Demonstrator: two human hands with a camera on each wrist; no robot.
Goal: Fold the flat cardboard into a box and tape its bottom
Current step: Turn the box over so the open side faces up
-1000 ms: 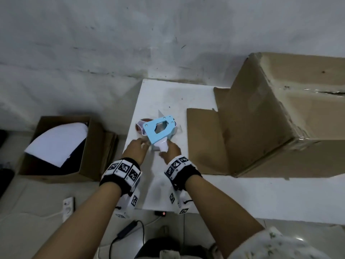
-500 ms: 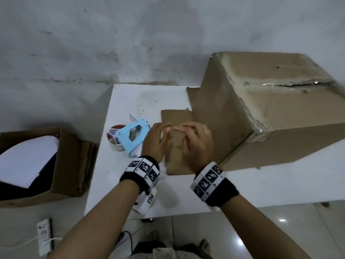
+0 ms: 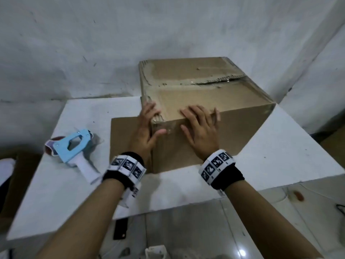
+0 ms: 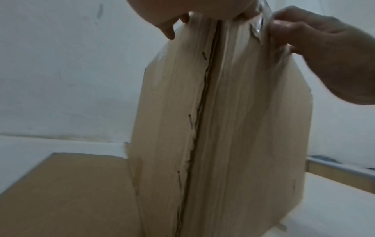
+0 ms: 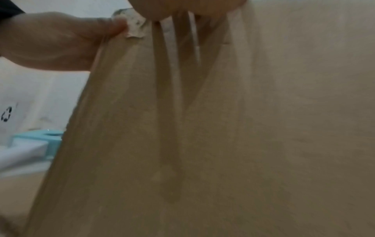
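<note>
The brown cardboard box point(image 3: 205, 94) stands folded on the white table point(image 3: 280, 146), its taped seam point(image 3: 205, 82) facing up. My left hand point(image 3: 147, 124) straddles the near left corner, fingers on the left side and thumb on the front face. My right hand point(image 3: 201, 128) lies flat over the front top edge with its fingers spread on the top. In the left wrist view the corner edge point(image 4: 202, 128) runs down from my fingertips point(image 4: 168, 24). A crinkled end of clear tape point(image 5: 134, 27) sits at that corner beside my left thumb point(image 5: 61, 40).
A blue and white tape dispenser point(image 3: 71, 146) with its roll lies on the table left of the box. One cardboard flap point(image 3: 121, 135) lies flat on the table between them. A grey wall is close behind. Tiled floor and a cable show below the table's front edge.
Both hands let go of the tape dispenser, which now lies on the table. They moved right and came to rest on the box's near top edge and corner.
</note>
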